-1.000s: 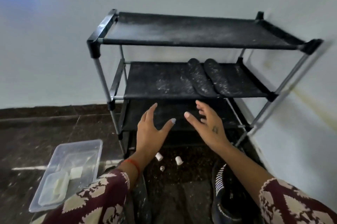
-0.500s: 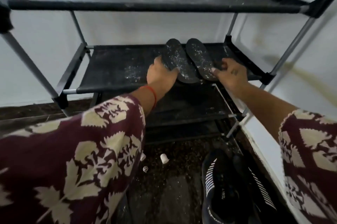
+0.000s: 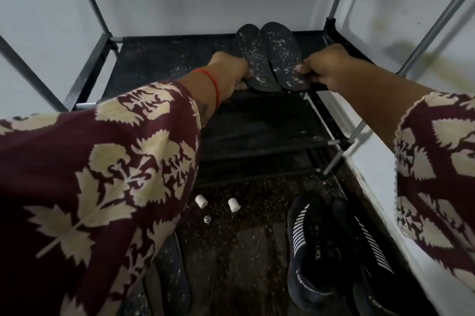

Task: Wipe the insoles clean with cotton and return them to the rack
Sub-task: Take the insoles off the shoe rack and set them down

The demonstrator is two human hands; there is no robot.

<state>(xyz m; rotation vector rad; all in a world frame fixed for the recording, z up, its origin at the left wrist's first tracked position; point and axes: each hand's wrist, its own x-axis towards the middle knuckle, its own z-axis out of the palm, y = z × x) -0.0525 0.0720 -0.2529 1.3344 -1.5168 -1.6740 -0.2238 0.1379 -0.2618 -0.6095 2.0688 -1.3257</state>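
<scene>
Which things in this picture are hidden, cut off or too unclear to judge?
- Head view: the left hand holds the left insole; its fingertips are hidden under the heel.
- Head view: the right hand holds the right insole; its fingers curl out of sight.
- Head view: the rack has its top shelf cut off by the upper edge.
- Head view: the black shoes carry lettering too small to read.
- Head view: no cotton can be made out.

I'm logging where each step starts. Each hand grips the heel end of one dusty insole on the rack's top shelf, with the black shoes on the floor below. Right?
Not quite. The left hand and right hand do each grip one dusty insole, left insole and right insole, but on the rack's middle shelf, not the top one. The head view shows it. The black shoes are on the floor.
</scene>
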